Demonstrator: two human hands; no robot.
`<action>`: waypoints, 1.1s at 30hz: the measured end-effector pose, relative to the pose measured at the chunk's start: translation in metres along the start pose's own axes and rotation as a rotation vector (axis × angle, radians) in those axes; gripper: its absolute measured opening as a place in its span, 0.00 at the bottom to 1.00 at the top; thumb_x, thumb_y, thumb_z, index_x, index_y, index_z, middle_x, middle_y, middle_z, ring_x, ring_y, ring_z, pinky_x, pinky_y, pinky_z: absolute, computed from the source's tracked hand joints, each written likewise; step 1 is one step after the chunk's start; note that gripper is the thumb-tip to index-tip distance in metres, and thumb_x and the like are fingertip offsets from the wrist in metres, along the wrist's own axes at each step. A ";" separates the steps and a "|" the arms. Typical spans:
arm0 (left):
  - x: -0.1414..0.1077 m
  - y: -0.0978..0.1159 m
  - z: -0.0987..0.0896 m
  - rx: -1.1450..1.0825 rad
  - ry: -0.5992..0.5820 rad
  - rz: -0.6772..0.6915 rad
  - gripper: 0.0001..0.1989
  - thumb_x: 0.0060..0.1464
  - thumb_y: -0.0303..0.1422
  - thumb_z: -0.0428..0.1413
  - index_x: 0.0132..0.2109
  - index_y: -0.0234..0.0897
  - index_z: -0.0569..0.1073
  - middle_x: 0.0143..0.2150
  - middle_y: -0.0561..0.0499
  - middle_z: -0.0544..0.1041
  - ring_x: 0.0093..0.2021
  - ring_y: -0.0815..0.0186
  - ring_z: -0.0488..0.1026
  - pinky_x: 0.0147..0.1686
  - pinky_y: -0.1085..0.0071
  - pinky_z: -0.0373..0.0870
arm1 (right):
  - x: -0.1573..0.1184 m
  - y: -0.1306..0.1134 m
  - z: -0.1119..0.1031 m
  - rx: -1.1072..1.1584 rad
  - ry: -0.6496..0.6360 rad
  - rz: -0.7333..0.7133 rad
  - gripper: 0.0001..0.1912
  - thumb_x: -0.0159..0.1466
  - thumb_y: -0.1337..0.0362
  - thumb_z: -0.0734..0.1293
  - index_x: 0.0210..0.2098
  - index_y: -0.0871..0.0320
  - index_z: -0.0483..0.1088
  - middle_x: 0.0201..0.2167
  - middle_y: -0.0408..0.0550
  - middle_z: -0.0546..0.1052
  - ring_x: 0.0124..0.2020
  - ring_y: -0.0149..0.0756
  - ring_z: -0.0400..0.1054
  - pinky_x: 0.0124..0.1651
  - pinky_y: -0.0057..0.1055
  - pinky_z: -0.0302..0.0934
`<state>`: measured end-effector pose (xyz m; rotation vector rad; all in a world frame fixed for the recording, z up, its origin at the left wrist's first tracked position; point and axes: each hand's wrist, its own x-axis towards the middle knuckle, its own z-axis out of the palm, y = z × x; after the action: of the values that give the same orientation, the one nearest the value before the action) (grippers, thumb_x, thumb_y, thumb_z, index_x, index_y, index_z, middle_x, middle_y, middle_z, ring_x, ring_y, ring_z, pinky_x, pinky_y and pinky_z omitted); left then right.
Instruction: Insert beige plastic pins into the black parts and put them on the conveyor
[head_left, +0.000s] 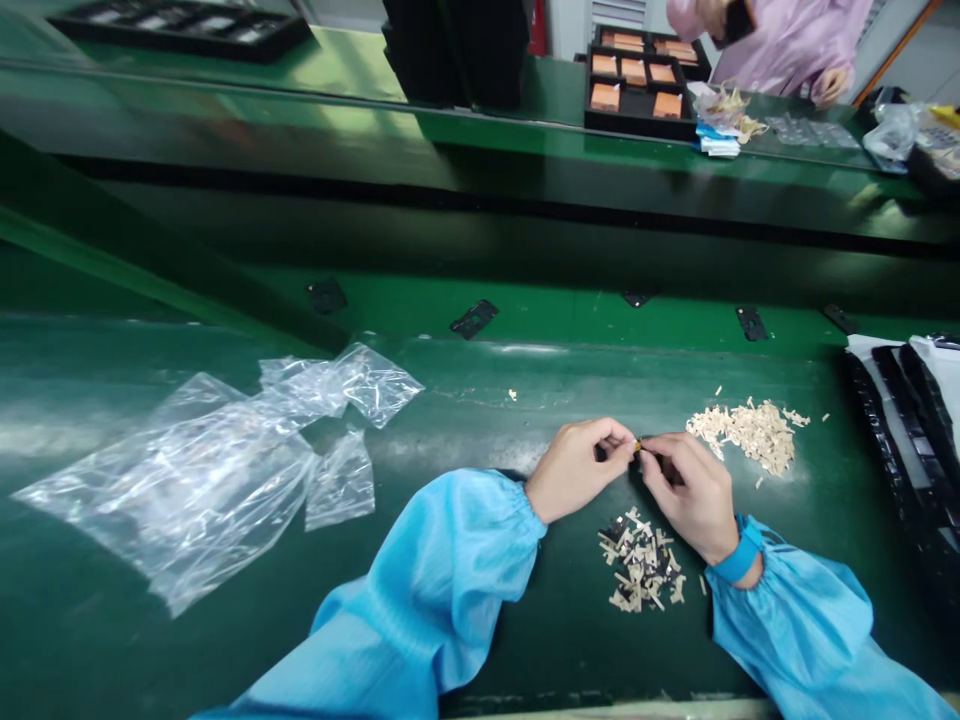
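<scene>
My left hand [581, 465] and my right hand [694, 490] meet fingertip to fingertip over the green bench. Both are closed in a pinch on one tiny dark and yellowish part [638, 446], too small to name. Just below the hands lies a pile of small black-and-cream pieces [643, 562]. Beyond my right hand is a heap of small cream-coloured pieces [750, 432]. Blue sleeves cover both my forearms, and a blue band circles my right wrist.
Clear plastic bags [202, 470] lie at the left. Dark trays [911, 430] stand at the right edge. Several flat black parts [475, 319] rest on the green strip behind. Across the bench, a person in pink [795, 45] works near a black tray of orange items [637, 110].
</scene>
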<state>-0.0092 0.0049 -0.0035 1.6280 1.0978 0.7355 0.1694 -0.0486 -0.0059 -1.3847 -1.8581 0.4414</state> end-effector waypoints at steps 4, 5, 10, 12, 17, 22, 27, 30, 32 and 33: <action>-0.002 0.000 0.002 -0.008 0.003 0.014 0.05 0.56 0.29 0.57 0.33 0.37 0.77 0.28 0.54 0.79 0.27 0.70 0.72 0.31 0.74 0.69 | -0.002 0.001 0.003 0.005 0.012 -0.001 0.09 0.67 0.70 0.66 0.43 0.52 0.76 0.35 0.50 0.80 0.34 0.40 0.74 0.37 0.36 0.69; -0.002 0.000 0.002 -0.010 0.004 0.023 0.05 0.56 0.29 0.57 0.33 0.37 0.77 0.28 0.55 0.79 0.27 0.70 0.71 0.31 0.74 0.69 | -0.002 0.000 0.004 0.006 0.013 0.008 0.08 0.67 0.70 0.66 0.42 0.52 0.76 0.35 0.49 0.80 0.34 0.40 0.74 0.37 0.36 0.68; -0.002 -0.004 0.002 0.050 0.012 0.096 0.06 0.57 0.28 0.57 0.32 0.38 0.77 0.28 0.54 0.78 0.27 0.70 0.71 0.30 0.75 0.68 | 0.004 0.000 -0.001 -0.012 0.051 0.083 0.07 0.67 0.69 0.65 0.35 0.53 0.73 0.28 0.45 0.75 0.27 0.36 0.68 0.31 0.33 0.63; -0.001 -0.006 -0.002 0.141 0.016 0.201 0.07 0.59 0.28 0.56 0.34 0.38 0.77 0.29 0.52 0.78 0.29 0.69 0.73 0.33 0.73 0.69 | 0.008 0.003 -0.006 -0.030 0.111 0.147 0.07 0.67 0.69 0.65 0.34 0.54 0.72 0.27 0.44 0.73 0.25 0.34 0.66 0.28 0.32 0.60; -0.002 -0.010 -0.020 0.384 -0.041 0.497 0.09 0.64 0.33 0.55 0.41 0.44 0.81 0.39 0.47 0.84 0.39 0.63 0.77 0.43 0.67 0.72 | 0.015 0.014 -0.015 -0.067 0.095 0.204 0.11 0.68 0.65 0.64 0.29 0.54 0.70 0.24 0.43 0.69 0.25 0.35 0.62 0.29 0.33 0.57; -0.006 -0.013 -0.034 0.447 -0.126 0.699 0.11 0.65 0.31 0.53 0.43 0.48 0.81 0.41 0.48 0.85 0.39 0.61 0.80 0.38 0.67 0.73 | 0.017 0.005 -0.020 0.161 -0.053 0.222 0.07 0.69 0.64 0.63 0.39 0.55 0.74 0.37 0.49 0.74 0.31 0.36 0.65 0.34 0.33 0.60; -0.003 -0.012 -0.035 0.637 0.110 1.109 0.10 0.66 0.29 0.52 0.44 0.43 0.79 0.36 0.51 0.85 0.35 0.66 0.79 0.33 0.70 0.73 | 0.020 -0.003 -0.025 0.659 -0.500 0.561 0.16 0.66 0.51 0.69 0.32 0.57 0.71 0.24 0.40 0.69 0.22 0.28 0.55 0.25 0.28 0.49; 0.000 -0.008 -0.033 0.663 0.231 1.265 0.08 0.66 0.27 0.53 0.43 0.37 0.77 0.35 0.52 0.84 0.33 0.68 0.78 0.31 0.72 0.72 | 0.020 -0.004 -0.025 0.778 -0.508 0.676 0.20 0.62 0.47 0.72 0.30 0.58 0.68 0.20 0.35 0.63 0.20 0.25 0.49 0.23 0.26 0.42; 0.001 -0.006 -0.032 0.656 0.243 1.283 0.05 0.65 0.27 0.55 0.43 0.35 0.77 0.34 0.51 0.84 0.33 0.69 0.77 0.31 0.72 0.72 | 0.020 -0.003 -0.024 0.824 -0.499 0.709 0.21 0.62 0.47 0.73 0.30 0.58 0.68 0.19 0.33 0.60 0.19 0.24 0.47 0.22 0.26 0.39; 0.001 -0.005 -0.031 0.654 0.244 1.285 0.05 0.65 0.27 0.56 0.42 0.35 0.77 0.34 0.52 0.83 0.33 0.69 0.77 0.30 0.72 0.72 | 0.019 -0.002 -0.024 0.859 -0.510 0.722 0.21 0.61 0.47 0.73 0.30 0.58 0.68 0.18 0.33 0.60 0.19 0.23 0.46 0.22 0.26 0.38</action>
<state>-0.0377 0.0183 0.0015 2.8798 0.2917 1.4958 0.1835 -0.0359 0.0183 -1.3142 -1.1483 1.8438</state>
